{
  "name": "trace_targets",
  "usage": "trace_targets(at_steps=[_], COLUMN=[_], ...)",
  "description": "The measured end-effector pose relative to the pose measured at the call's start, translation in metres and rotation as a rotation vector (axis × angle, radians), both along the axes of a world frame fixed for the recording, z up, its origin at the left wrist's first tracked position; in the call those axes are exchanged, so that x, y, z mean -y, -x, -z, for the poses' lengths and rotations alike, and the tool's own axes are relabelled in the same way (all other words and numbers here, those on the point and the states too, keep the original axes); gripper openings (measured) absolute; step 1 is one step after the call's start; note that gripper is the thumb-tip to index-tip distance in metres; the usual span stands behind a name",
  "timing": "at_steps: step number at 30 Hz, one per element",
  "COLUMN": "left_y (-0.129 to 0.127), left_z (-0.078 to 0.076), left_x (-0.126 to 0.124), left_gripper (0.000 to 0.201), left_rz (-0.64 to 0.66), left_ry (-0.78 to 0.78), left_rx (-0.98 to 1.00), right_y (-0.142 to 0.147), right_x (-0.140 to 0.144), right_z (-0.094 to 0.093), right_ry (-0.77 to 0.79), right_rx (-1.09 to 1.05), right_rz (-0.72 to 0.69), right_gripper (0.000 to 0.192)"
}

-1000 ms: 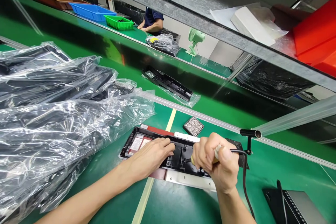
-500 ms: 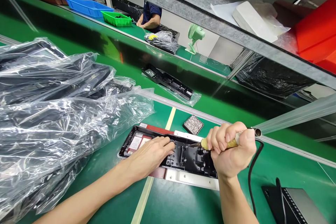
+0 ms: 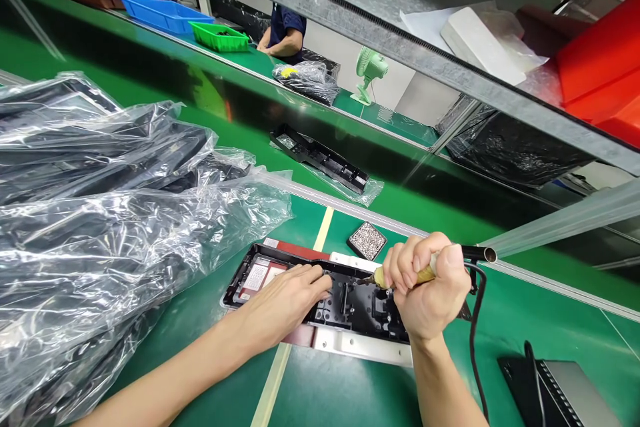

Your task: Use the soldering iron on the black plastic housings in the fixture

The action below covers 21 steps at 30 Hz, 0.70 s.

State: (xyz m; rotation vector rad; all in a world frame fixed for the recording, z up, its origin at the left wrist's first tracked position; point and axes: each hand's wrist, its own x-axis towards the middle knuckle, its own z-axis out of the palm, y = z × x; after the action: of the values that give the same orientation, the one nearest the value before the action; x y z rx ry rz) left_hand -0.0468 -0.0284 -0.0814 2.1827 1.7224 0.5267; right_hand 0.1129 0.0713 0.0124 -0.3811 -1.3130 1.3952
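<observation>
A long black plastic housing (image 3: pixel 350 303) lies on a red and silver fixture plate (image 3: pixel 360 341) on the green bench. My left hand (image 3: pixel 285 300) rests flat on the housing's left part, fingers pressing down beside a white label (image 3: pixel 256 275). My right hand (image 3: pixel 425 290) is shut around the tan handle of a soldering iron (image 3: pixel 395 276), whose tip points left and down at the housing's middle. The iron's black cord (image 3: pixel 474 340) loops down from my fist.
A heap of black parts in clear plastic bags (image 3: pixel 110 213) fills the left. A small square pad (image 3: pixel 369 241) lies behind the housing. Another bagged black housing (image 3: pixel 320 157) sits on the conveyor. Coloured trays (image 3: pixel 165 13), a small fan (image 3: pixel 370 70) and another person (image 3: pixel 283 33) are far back. A dark device (image 3: pixel 565 390) lies at the lower right.
My right hand lifted the soldering iron from upright on the housing, turned it sideways, and now lowers the tip back toward the housing's middle. My left hand stays put.
</observation>
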Motion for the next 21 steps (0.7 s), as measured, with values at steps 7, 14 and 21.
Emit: trace_targets(at_steps=[7, 14, 21], left_y=[0.0, 0.0, 0.001], left_z=[0.003, 0.001, 0.003], left_x=[0.0, -0.001, -0.001], left_gripper=[0.021, 0.02, 0.023], left_rz=[0.005, 0.003, 0.006], left_ry=[-0.037, -0.01, 0.008], left_rx=[-0.015, -0.012, -0.009], right_y=[0.004, 0.011, 0.012], right_x=[-0.001, -0.005, -0.005], right_z=[0.004, 0.004, 0.003], right_ry=[-0.026, 0.002, -0.024], right_rx=[0.011, 0.03, 0.119], right_rz=[-0.02, -0.054, -0.079], right_gripper=[0.039, 0.04, 0.039])
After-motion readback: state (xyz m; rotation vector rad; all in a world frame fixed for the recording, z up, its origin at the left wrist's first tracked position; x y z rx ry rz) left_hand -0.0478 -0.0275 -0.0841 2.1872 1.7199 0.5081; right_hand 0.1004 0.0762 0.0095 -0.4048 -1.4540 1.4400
